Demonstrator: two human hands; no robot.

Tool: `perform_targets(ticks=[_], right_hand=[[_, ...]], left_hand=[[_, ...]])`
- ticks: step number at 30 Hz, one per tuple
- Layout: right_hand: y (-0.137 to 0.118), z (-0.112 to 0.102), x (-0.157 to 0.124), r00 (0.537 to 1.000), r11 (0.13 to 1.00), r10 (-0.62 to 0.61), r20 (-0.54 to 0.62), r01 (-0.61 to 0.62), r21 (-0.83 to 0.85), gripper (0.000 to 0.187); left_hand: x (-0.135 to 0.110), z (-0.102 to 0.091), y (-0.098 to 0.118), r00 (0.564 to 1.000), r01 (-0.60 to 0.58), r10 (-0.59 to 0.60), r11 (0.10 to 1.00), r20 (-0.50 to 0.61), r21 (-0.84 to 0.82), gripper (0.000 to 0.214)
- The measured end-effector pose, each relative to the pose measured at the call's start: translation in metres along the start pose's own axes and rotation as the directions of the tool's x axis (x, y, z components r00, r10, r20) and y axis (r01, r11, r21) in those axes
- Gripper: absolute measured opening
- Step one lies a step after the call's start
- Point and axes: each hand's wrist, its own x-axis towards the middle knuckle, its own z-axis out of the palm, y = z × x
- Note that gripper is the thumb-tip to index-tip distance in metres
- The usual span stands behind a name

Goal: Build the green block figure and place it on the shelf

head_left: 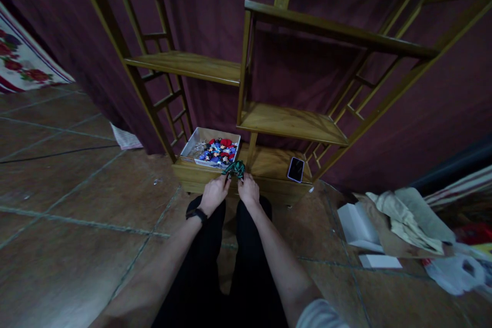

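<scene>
Between my two hands is a dark green patterned scrunchie [234, 168], bunched into an arch just over the front edge of the low shelf. My left hand [213, 193], with a dark band on its wrist, has its fingers closed on the left end. The right end is pinched by my right hand [249, 190]. Right behind the scrunchie, a white open box [187, 152] stands on the bottom shelf [263, 161]. Small figures [221, 151] in red, blue and black fill much of it, with clear, shiny bits at its left side.
A phone [295, 169] lies at the right of the bottom shelf. Wooden shelves [294, 122] and uprights rise ahead, before a dark red curtain [215, 0]. At right on the tiled floor are white boxes [359, 225], a cloth [403, 218] and a plastic bag [453, 271].
</scene>
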Motion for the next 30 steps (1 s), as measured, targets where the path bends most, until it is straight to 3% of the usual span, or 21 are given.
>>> perform_targets(ticks=[6, 15, 30], right_hand=[[0.0013, 0.0024, 0.0011, 1.000, 0.999, 0.017, -0.004, -0.017, 0.030, 0.023], [0.0075, 0.0054, 0.0036, 0.999, 0.993, 0.047, 0.008, -0.048, 0.108, 0.024], [0.0069, 0.0037, 0.0048, 0.995, 0.989, 0.091, 0.041, -0.095, 0.115, 0.028]], left_hand=[[-0.0007, 0.0030, 0.0014, 0.991, -0.108, 0.108, 0.994, -0.082, 0.010, 0.028], [-0.0048, 0.0021, 0.0026, 0.966, -0.231, 0.236, 0.971, -0.105, 0.058, 0.025], [-0.0067, 0.0018, 0.0028, 0.952, -0.281, 0.292, 0.953, -0.096, 0.112, 0.023]])
